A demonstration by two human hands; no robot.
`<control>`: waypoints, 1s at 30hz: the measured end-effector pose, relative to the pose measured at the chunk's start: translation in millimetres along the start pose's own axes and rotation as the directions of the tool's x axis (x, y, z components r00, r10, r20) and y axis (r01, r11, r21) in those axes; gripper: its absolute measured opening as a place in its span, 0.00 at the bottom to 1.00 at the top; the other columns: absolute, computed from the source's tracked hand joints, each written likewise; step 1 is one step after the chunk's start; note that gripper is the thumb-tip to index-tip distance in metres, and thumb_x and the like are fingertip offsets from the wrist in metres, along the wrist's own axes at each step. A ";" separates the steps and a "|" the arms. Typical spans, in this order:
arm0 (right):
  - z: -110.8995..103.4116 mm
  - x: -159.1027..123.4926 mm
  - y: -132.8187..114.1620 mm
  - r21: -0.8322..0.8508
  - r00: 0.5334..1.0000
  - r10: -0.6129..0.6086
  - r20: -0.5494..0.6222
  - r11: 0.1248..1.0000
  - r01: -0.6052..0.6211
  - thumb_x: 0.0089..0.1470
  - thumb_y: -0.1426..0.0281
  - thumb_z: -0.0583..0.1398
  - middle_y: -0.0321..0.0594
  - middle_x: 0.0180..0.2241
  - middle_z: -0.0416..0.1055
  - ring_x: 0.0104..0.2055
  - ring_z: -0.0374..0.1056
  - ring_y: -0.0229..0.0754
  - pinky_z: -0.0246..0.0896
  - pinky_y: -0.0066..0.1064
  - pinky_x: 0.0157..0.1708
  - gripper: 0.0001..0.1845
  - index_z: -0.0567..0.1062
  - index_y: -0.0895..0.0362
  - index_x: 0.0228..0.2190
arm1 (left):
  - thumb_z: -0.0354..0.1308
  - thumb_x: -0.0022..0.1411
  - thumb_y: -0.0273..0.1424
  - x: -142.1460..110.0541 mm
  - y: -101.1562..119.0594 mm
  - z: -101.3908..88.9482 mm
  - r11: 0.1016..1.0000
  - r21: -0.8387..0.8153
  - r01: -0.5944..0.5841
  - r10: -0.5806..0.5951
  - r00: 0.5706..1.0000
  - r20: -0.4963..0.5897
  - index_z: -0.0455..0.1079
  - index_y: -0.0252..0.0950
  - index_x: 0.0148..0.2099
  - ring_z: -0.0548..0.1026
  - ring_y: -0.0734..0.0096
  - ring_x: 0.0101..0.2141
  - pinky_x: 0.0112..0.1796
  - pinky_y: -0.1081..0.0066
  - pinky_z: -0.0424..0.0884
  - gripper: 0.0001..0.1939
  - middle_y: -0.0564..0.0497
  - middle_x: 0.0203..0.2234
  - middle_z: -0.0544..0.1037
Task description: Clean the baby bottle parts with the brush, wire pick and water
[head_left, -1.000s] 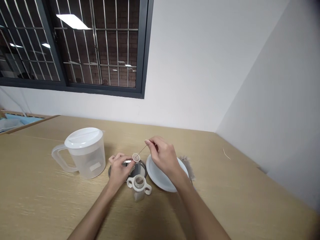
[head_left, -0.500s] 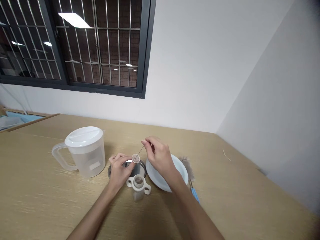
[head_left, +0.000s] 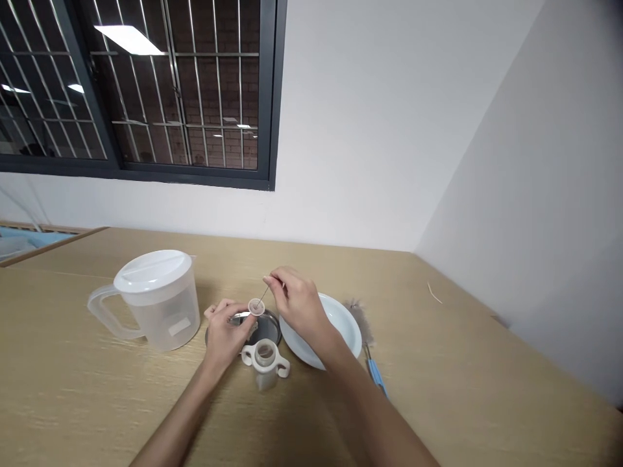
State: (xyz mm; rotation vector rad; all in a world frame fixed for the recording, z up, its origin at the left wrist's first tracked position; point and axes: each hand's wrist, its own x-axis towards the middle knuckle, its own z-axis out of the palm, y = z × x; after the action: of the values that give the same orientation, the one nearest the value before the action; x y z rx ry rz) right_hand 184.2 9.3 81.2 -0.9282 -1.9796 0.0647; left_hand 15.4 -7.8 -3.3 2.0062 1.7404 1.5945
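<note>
My left hand (head_left: pixel 228 329) pinches a small round whitish cap (head_left: pixel 256 307) by its edges, with its face turned up toward me. Between the thumb and fingers of my right hand (head_left: pixel 298 299) is a thin wire-like stick (head_left: pixel 264 293); its lower end meets the middle of the cap. I cannot make out whether the tip goes inside. Just below the hands stands a clear baby bottle (head_left: pixel 265 377), uncapped, with a white two-handled holder around its neck. Behind it, partly hidden by my left hand, lies a dark round metal tray (head_left: pixel 273 328).
A pale blue-white plate (head_left: pixel 351 324) lies partly under my right forearm. Beside it is a bottle brush (head_left: pixel 374 371) with grey bristles and a blue handle. On the left stands a lidded clear pitcher (head_left: pixel 170 318). A thin pale strip (head_left: pixel 434 293) lies far right, near the wall.
The whole view has shifted slightly, so everything sits a little further left. Both hands keep their grips, with the stick still at the cap.
</note>
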 end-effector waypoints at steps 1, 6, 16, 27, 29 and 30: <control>1.3 -0.5 -0.2 -0.009 1.000 0.001 0.011 1.000 -0.001 0.65 0.69 0.52 0.37 0.29 0.71 0.31 0.65 0.38 0.55 0.27 0.32 0.12 0.70 0.54 0.30 | 0.62 0.56 0.42 -0.2 0.2 0.6 1.000 0.000 -0.001 0.001 1.000 0.008 0.78 0.43 0.32 0.75 0.65 0.33 0.44 0.60 0.58 0.09 0.52 0.28 0.80; 4.8 -1.5 -3.3 -0.020 0.999 0.003 0.043 1.000 -0.002 0.65 0.70 0.52 0.36 0.29 0.71 0.31 0.65 0.38 0.54 0.27 0.32 0.11 0.70 0.54 0.30 | 0.63 0.55 0.40 -1.1 1.5 2.7 1.000 -0.015 0.010 -0.009 1.000 0.026 0.78 0.43 0.31 0.75 0.65 0.33 0.44 0.59 0.58 0.08 0.53 0.27 0.79; 10.8 -3.7 -0.7 -0.028 0.990 0.015 0.142 1.000 -0.011 0.65 0.69 0.53 0.36 0.30 0.72 0.32 0.65 0.37 0.52 0.27 0.32 0.11 0.71 0.55 0.30 | 0.65 0.53 0.41 1.1 -0.6 2.8 0.996 -0.085 0.020 -0.020 1.000 0.008 0.78 0.41 0.30 0.75 0.67 0.31 0.41 0.63 0.62 0.09 0.53 0.26 0.79; -0.6 -0.1 -3.7 -0.113 0.996 0.023 0.081 0.993 -0.013 0.65 0.69 0.53 0.37 0.32 0.73 0.33 0.67 0.38 0.52 0.28 0.32 0.11 0.71 0.55 0.31 | 0.65 0.54 0.41 5.2 -8.9 1.3 0.987 -0.151 0.057 -0.052 0.998 0.034 0.78 0.40 0.31 0.75 0.67 0.32 0.37 0.67 0.66 0.10 0.52 0.28 0.79; -8.5 1.4 -3.0 -0.104 0.998 0.022 0.055 0.994 -0.016 0.65 0.69 0.53 0.37 0.32 0.74 0.33 0.67 0.38 0.52 0.28 0.32 0.11 0.72 0.55 0.31 | 0.65 0.54 0.41 5.1 -9.4 1.7 0.988 -0.145 0.045 -0.039 0.998 0.049 0.78 0.41 0.31 0.76 0.67 0.32 0.38 0.66 0.65 0.10 0.52 0.28 0.80; -12.2 2.1 -2.3 -0.098 0.999 0.023 0.042 0.995 -0.018 0.65 0.68 0.53 0.37 0.32 0.74 0.32 0.67 0.37 0.52 0.28 0.32 0.11 0.72 0.55 0.31 | 0.65 0.54 0.41 5.1 -9.3 1.8 0.989 -0.142 0.037 -0.030 0.998 0.051 0.78 0.41 0.31 0.76 0.67 0.32 0.39 0.66 0.65 0.09 0.52 0.28 0.80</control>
State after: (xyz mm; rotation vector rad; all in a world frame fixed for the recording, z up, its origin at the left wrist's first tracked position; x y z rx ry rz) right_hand 191.6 5.2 90.6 -1.0178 -2.0276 -0.0008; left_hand 9.3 0.5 -6.6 1.9237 1.5854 1.5964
